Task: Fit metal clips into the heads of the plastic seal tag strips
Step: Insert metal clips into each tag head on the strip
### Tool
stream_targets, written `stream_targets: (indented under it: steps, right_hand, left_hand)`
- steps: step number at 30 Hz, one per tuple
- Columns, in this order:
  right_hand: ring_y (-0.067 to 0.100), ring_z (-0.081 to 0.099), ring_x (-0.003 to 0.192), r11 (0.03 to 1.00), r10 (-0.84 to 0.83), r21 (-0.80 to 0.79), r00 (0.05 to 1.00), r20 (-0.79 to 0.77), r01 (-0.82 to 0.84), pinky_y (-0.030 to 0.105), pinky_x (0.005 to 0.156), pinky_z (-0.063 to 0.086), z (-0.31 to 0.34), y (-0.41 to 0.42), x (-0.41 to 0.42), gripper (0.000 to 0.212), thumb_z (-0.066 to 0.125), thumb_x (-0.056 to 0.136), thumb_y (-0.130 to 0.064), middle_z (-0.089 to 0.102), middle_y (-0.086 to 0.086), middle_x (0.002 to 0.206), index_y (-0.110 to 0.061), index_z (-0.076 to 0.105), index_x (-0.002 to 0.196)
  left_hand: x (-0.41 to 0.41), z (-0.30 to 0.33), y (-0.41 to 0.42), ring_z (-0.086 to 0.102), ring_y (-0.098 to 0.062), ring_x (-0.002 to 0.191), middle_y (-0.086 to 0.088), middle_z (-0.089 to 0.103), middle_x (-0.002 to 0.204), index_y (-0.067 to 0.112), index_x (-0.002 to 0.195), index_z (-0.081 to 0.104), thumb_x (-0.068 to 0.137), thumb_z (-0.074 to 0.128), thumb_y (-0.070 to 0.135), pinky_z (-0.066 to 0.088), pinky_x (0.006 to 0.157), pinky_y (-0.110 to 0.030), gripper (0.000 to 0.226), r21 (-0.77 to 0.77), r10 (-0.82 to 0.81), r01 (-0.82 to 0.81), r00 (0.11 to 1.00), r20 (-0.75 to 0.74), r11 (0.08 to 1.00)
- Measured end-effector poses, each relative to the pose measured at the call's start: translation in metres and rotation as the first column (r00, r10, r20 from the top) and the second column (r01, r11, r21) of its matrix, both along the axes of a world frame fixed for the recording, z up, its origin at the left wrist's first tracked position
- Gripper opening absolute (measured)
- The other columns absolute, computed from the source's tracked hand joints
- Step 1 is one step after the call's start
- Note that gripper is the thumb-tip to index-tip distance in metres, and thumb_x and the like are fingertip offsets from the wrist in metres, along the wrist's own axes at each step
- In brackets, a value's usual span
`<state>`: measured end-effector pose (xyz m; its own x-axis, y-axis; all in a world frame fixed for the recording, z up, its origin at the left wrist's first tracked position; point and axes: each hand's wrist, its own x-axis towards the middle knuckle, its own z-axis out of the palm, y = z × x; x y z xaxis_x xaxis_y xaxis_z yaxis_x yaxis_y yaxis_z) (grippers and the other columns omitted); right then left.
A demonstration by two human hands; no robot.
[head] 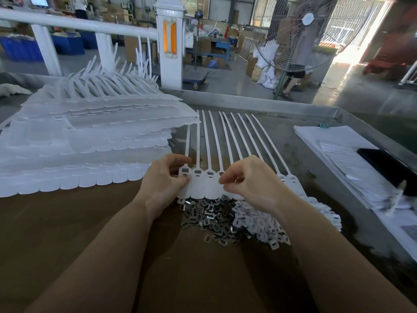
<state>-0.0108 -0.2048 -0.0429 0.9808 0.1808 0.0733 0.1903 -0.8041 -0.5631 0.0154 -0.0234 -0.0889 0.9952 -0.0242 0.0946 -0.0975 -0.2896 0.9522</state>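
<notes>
White plastic seal tag strips (204,185) lie in a joined row on the counter (67,222) right under my fingers, their flat heads toward me and their thin tails fanning away from me. My left hand (163,179) sits at the left end of the row, thumb and fingers curled round the first head, pinching it at its slot. My right hand (246,179) hovers over the middle of the row, fingers (225,179) curled and tips drawn together in a pinch just above a head; something small may be between them, but I cannot tell what. The heads to the left of my right fingers show open rectangular windows.

Just behind my hands, toward me, a loose heap of small metal clips (203,215) rests on the counter, touching the lower edge of the row. Beside it, under my right wrist, lies a heap of small white plastic pieces (270,231).

Left of my left fingers, a tall layered stack of more white strips (90,136) spreads across the counter, tails sticking up at the far side. Well to the right of my right fingers lie sheets of white paper (334,143) with a black phone (388,168) on top.

Beyond the counter's far rim stand a white post (170,41) with an orange panel and a large wire-guarded fan (300,30).
</notes>
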Motion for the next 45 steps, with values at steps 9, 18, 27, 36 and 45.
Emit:
stream_targets:
  steps: [9, 18, 27, 36, 45]
  right_hand:
    - [0.006, 0.062, 0.080, 0.991, -0.018, -0.133, 1.000, 0.022, 0.020, 0.028, 0.082, 0.053, -0.009, 0.002, -0.010, 0.011, 0.070, 0.080, -0.018, 0.069, -0.007, 0.088, -0.020, 0.072, 0.090]
    - [0.005, 0.063, 0.076, 0.990, -0.099, 0.112, 0.993, 0.066, 0.092, 0.016, 0.076, 0.051, -0.010, -0.010, -0.001, 0.009, 0.069, 0.080, -0.010, 0.069, -0.003, 0.084, -0.014, 0.071, 0.088]
    - [0.004, 0.063, 0.063, 0.950, -0.190, 0.258, 0.981, 0.034, 0.175, 0.012, 0.059, 0.046, -0.010, -0.026, 0.013, 0.013, 0.063, 0.083, -0.005, 0.068, -0.004, 0.073, -0.015, 0.071, 0.082]
    - [0.017, 0.065, 0.075, 0.959, -0.245, 0.162, 0.968, 0.053, 0.234, 0.033, 0.074, 0.054, -0.010, -0.026, 0.023, 0.009, 0.065, 0.081, -0.006, 0.069, 0.001, 0.079, -0.012, 0.071, 0.079]
    - [0.021, 0.061, 0.088, 0.976, -0.180, -0.103, 0.978, 0.103, 0.190, 0.037, 0.081, 0.050, -0.012, -0.017, 0.031, 0.016, 0.054, 0.088, -0.005, 0.067, 0.005, 0.096, -0.009, 0.070, 0.089]
  left_hand:
    - [0.001, -0.001, -0.001, 0.059, -0.010, 0.098, 0.006, 0.064, 0.102, 0.027, 0.100, 0.060, 0.082, 0.064, 0.000, 0.050, 0.086, -0.027, 0.033, -0.033, -0.012, 0.012, 1.000, 0.007, 0.999]
    - [0.003, -0.003, -0.001, 0.059, -0.010, 0.100, 0.007, 0.064, 0.103, 0.034, 0.094, 0.059, 0.081, 0.064, -0.001, 0.050, 0.088, -0.031, 0.037, -0.048, -0.006, 0.007, 1.000, 0.019, 0.999]
    - [0.004, -0.006, 0.001, 0.060, -0.011, 0.097, 0.006, 0.064, 0.100, 0.033, 0.093, 0.059, 0.079, 0.063, -0.004, 0.052, 0.087, -0.034, 0.039, -0.067, 0.017, -0.016, 1.000, 0.009, 0.998]
    - [0.005, -0.007, 0.001, 0.060, -0.005, 0.092, 0.009, 0.064, 0.097, 0.032, 0.093, 0.059, 0.079, 0.064, -0.002, 0.051, 0.076, -0.024, 0.037, -0.046, 0.020, -0.019, 1.000, 0.018, 0.999]
    - [0.002, -0.005, 0.001, 0.060, -0.007, 0.094, 0.008, 0.064, 0.098, 0.029, 0.096, 0.060, 0.080, 0.064, -0.002, 0.051, 0.081, -0.028, 0.035, -0.038, 0.023, -0.023, 1.000, 0.012, 0.999]
